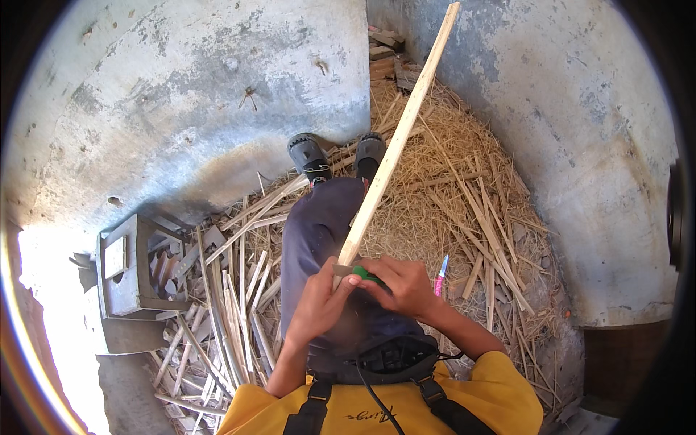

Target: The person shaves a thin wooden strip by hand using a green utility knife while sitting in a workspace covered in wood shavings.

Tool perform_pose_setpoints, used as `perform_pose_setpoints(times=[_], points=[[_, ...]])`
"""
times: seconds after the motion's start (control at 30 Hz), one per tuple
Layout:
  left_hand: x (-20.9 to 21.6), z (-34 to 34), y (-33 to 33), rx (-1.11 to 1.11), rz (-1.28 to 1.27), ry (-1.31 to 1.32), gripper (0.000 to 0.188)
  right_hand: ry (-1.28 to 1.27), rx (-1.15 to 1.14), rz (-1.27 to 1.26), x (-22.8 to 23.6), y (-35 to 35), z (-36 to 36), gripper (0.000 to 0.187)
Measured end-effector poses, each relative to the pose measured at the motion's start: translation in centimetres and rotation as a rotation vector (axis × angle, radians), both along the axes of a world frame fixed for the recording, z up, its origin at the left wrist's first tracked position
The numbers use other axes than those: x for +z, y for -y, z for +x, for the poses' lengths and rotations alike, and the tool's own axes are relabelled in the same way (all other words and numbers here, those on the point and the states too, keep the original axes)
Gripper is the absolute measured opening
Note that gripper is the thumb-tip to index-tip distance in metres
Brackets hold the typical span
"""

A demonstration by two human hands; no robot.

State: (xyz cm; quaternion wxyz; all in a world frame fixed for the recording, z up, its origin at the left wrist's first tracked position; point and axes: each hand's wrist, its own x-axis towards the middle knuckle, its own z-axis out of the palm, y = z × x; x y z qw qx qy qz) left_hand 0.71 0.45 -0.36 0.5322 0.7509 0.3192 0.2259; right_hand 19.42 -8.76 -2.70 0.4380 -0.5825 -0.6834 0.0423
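Place: rough woodworking spot | floor: heap of wood shavings | left of heap: split wood strips, grey box frame | weathered walls enclose heap

A long, pale wooden strip slants rightward, a green-handled knife at its near end.

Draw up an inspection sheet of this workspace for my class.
Surface: ground strewn with dry yellow straw.
Job's things: long, pale wooden strip; small green-handled metal blade at its near end.
Clutter: loose thin wooden sticks; slim pink-and-blue object, kind unclear.
Hands: left hand around the strip's near end; right hand gripping the green handle.
Cables: thin black cable over yellow cloth shirt.
Surroundings: weathered grey walls; grey box-shaped frame at left.
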Motion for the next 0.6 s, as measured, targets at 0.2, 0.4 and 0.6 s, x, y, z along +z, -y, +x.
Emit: perform_pose_setpoints(times=[0.2, 0.4, 0.6], points=[[0.18, 0.13, 0.09, 0.012, -0.005, -0.042, 0.033, 0.015, -0.038, -0.016, 0.22, 0.31, -0.33, 0.035], [0.03, 0.2, 0.15, 0.016, 0.016, -0.036, 0.033, 0.031, -0.04, -0.017, 0.62, 0.38, -0.41, 0.034], [0.34, 0.49, 0.32, 0.047, 0.043, -0.056, 0.035, 0.037, -0.072, -0.015, 0.48, 0.41, -0.69, 0.031]])
